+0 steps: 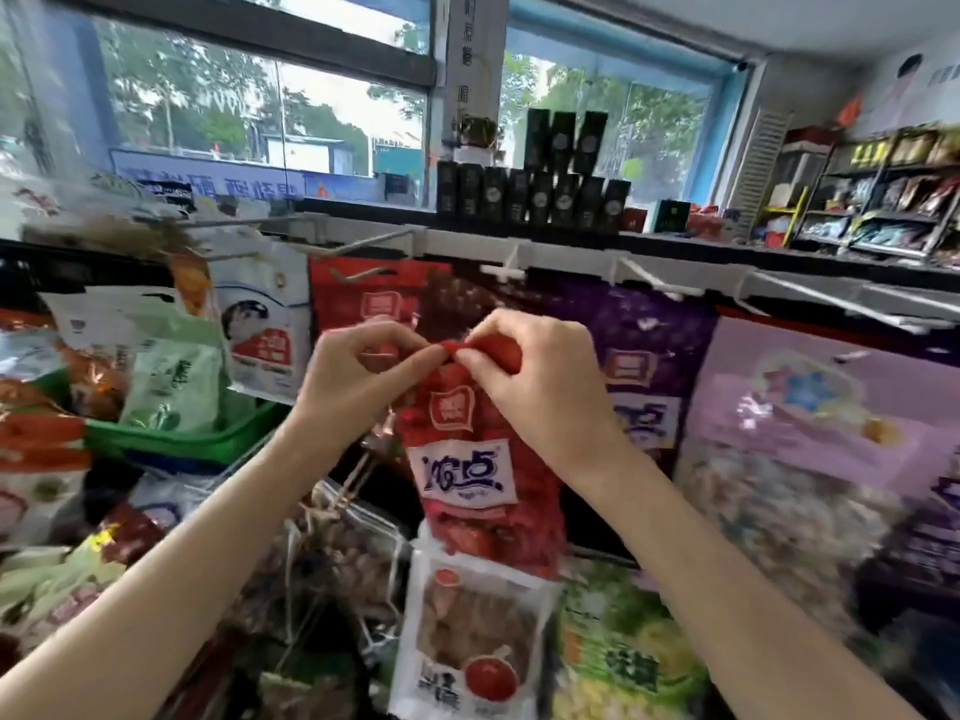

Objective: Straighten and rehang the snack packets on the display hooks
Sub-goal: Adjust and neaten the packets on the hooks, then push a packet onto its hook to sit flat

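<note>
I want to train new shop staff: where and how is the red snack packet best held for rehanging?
By its flat top edge, pinched from the front on both sides of the middle, as the left hand and right hand do. The red snack packet hangs upright below, so the top stays free to likely meet a hook.

Both my hands pinch the top edge of the red packet (467, 454): left hand (358, 376) and right hand (524, 376), fingertips nearly touching. Packet hangs upright below them. Purple packet (639, 356) just right of it; green basket (208, 439) to its left.
</note>
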Tool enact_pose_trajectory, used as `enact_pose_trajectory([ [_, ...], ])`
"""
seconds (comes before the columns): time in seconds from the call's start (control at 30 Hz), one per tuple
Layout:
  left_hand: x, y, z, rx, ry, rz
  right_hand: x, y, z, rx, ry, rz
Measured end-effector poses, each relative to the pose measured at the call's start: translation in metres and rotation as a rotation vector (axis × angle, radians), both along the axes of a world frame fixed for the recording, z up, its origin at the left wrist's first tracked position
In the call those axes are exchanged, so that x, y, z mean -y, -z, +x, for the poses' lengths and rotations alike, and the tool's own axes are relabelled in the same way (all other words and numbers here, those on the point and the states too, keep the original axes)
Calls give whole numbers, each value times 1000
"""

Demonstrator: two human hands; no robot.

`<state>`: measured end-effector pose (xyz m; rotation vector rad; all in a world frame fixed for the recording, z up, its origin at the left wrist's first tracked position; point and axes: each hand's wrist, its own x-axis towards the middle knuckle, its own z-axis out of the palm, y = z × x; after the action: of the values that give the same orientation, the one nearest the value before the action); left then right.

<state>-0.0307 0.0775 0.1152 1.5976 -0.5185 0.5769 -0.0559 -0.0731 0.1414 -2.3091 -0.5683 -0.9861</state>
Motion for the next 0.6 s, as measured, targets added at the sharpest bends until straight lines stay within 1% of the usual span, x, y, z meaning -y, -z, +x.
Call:
enact_pose_trajectory([
  [0.13,-75,-14,35,-49,-124,-82,-77,-9,42,-98,-45,139],
  [0.27,-99,-34,59,21,-159,-5,-117,-14,66,-54,21,310],
  [0.37,-100,-41,69,10,-108,68,-123,-13,67,6,87,284],
  [0.47,-98,-35,73,36,-25,72,-113,-13,64,6,100,253],
  [0.53,-97,-32,74,35,50,57,-107,-16,64,-51,97,259],
  [0.6,-97,-33,77,20,58,51,-105,-22,66,-135,94,300],
])
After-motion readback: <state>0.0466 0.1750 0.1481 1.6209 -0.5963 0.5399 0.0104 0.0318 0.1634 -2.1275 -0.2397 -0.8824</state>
